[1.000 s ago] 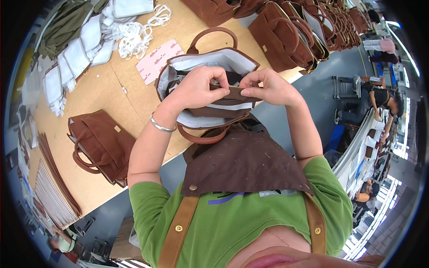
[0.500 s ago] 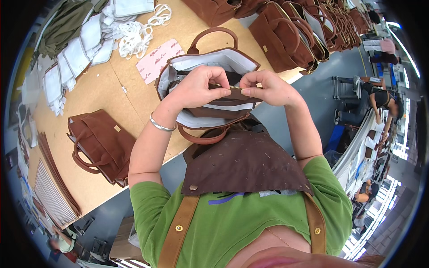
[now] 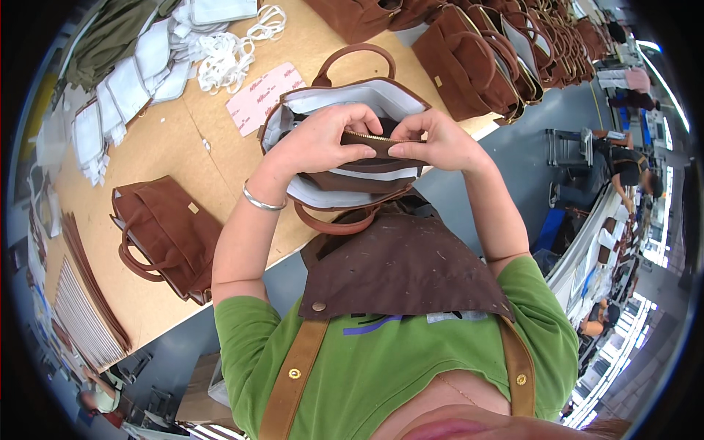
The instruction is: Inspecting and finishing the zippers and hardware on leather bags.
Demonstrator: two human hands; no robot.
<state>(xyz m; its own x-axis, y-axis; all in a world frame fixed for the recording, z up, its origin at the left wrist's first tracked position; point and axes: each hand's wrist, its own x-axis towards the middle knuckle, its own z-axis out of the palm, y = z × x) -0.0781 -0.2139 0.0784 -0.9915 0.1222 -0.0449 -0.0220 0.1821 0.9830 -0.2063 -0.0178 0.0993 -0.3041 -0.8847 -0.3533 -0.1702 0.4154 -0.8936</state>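
Observation:
A brown handbag (image 3: pixel 352 53) with a white lining stands wide at the top on the table's near edge, one handle toward me and one away. Across its inside runs a brass-toothed zipper (image 3: pixel 375 137) on dark brown fabric. My left hand (image 3: pixel 330 139) has fingers behind the zipper edge and its thumb in front, pinching the left part. With thumb and bent fingers, my right hand (image 3: pixel 433 141) grips the same edge farther right. Between the two hands a short run of teeth shows. The bag's bottom is hidden.
Another brown handbag (image 3: pixel 172 231) lies at left on the wooden table (image 3: pixel 220 176). Many more bags (image 3: pixel 469 66) stand at the far right. White pieces (image 3: pixel 128 92), looped white straps (image 3: pixel 224 62), a pink printed card (image 3: pixel 264 99) and brown strips (image 3: pixel 95 286) lie about. Co-workers (image 3: pixel 636 174) sit off right.
My right thumb and fingers have shifted slightly left and loosened around the zipper edge. My left hand has tilted a little, and more of the zipper's teeth show. The bag stays put.

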